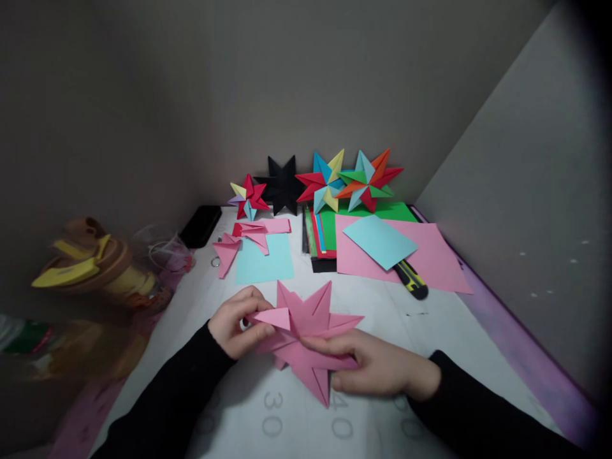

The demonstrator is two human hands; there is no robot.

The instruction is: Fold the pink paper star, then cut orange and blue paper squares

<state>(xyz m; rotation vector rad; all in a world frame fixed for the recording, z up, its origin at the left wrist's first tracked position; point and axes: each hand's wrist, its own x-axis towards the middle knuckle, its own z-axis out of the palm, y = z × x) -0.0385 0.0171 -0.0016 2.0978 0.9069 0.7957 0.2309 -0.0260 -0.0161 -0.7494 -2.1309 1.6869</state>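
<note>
White work surface (459, 325), printed with grey numbers, is set against a wall (310, 83). On its far right, a pink paper sheet (444, 255) is laid. At near centre, a pink folded-paper star (310, 312) is held, its left flap pinched between thumb and fingers of the left hand (241, 324), its lower right point between those of the right hand (377, 364). By a light-blue sheet (380, 241), a black-and-yellow utility knife (414, 282) is partly covered.

Plain black sleeves (176, 389) run to the wrists (424, 377), leaving the fingers (329, 345) bare.
</note>
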